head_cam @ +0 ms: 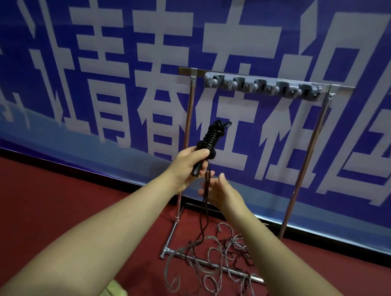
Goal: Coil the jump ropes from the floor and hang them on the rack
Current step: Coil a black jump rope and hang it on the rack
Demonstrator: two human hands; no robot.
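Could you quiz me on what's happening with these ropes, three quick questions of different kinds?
1. True or false: the black jump rope already hangs on the rack.
2. Which hand grips the coiled bundle: A) left hand, B) right hand, C) neither?
3. Fill in: the loose grey ropes lie on the red ____.

Key: 1. False, it is held in front of the rack, whose hooks look bare. 2. A; the right hand is by the strands hanging below. 3. floor.
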